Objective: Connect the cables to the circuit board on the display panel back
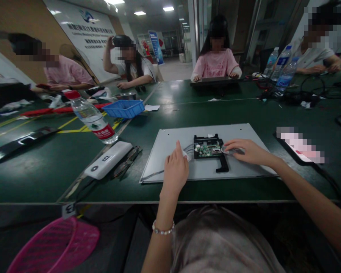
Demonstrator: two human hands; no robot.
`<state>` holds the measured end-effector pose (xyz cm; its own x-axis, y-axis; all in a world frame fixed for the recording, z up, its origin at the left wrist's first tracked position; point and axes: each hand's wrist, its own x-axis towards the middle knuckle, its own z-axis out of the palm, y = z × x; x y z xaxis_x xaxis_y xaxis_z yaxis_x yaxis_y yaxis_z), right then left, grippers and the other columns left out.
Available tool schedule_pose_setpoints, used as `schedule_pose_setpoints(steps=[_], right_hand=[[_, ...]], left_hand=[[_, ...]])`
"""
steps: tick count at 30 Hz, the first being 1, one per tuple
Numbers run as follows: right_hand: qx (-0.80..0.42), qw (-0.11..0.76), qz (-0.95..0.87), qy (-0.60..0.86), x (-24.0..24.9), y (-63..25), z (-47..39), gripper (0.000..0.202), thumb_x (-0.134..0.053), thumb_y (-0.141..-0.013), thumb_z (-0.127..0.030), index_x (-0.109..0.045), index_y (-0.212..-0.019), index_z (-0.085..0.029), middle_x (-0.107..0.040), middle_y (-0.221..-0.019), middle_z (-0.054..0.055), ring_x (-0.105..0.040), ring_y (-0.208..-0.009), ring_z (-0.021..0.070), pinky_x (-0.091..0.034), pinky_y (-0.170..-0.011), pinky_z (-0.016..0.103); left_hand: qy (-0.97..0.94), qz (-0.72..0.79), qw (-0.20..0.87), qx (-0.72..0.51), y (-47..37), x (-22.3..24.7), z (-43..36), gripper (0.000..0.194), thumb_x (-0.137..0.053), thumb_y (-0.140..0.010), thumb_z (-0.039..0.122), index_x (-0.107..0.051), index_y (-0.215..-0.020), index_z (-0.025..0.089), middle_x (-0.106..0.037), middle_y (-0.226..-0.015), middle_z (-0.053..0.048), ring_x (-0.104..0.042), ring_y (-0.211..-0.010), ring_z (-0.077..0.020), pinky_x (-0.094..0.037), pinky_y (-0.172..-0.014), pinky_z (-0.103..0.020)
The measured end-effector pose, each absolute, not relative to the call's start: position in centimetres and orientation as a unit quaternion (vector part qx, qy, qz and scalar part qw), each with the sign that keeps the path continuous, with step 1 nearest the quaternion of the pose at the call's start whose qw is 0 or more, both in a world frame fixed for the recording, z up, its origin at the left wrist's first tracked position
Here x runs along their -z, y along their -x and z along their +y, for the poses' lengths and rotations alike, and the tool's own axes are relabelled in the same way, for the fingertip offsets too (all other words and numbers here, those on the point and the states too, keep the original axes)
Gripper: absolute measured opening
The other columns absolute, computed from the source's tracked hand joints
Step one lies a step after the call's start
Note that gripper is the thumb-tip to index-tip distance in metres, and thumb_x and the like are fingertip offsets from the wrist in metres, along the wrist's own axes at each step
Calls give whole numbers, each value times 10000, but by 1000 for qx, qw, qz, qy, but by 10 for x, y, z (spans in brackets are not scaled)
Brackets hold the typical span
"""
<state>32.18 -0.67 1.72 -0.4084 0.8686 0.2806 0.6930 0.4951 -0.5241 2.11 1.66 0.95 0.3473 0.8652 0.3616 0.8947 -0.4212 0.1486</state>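
A grey flat panel lies on the table in front of me. Near its middle sits a black plastic bracket around a green circuit board. My left hand is over the panel's left half, index finger stretched out and the other fingers curled. Beside its fingers shows a small white piece, and thin grey cables run from there to the board. My right hand pinches a small pale thing, too small to name, at the board's right edge.
Left of the panel are a white power bank, glasses, a red-capped water bottle and a blue tray. A phone lies at right. Below the table edge hangs a pink basket. Several people sit around the table.
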Motion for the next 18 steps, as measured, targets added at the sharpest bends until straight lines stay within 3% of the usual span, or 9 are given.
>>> schedule_pose_setpoints(steps=[5,9,18], right_hand=[[-183,288,-807,481,-15,-316,-6,243,-521,-825,-179,-697,-975,-252,-661,-1164,25,-618,-1058,199,-482,-927,375],[-170,273,-817,479,-14,-312,-6,231,-506,-844,-179,-704,-942,-246,-668,-1143,28,-625,-1033,196,-484,-918,363],[-170,329,-768,523,-15,-316,-4,221,-509,-849,-224,-704,-952,-226,-696,-1062,45,-641,-955,200,-525,-802,334]], left_hand=[[806,-550,17,218,-24,-15,13,590,-353,-936,211,-132,-1475,117,-529,-1323,-184,-470,-1255,-253,-310,-1056,-511],[791,-563,24,238,-24,-21,11,523,-375,-927,218,-255,-1433,163,-530,-1333,-157,-412,-1310,-260,-204,-1099,-585],[786,-534,9,311,-23,-27,12,362,-390,-922,202,-448,-1279,198,-619,-1209,-80,-527,-1183,-203,-241,-1120,-467]])
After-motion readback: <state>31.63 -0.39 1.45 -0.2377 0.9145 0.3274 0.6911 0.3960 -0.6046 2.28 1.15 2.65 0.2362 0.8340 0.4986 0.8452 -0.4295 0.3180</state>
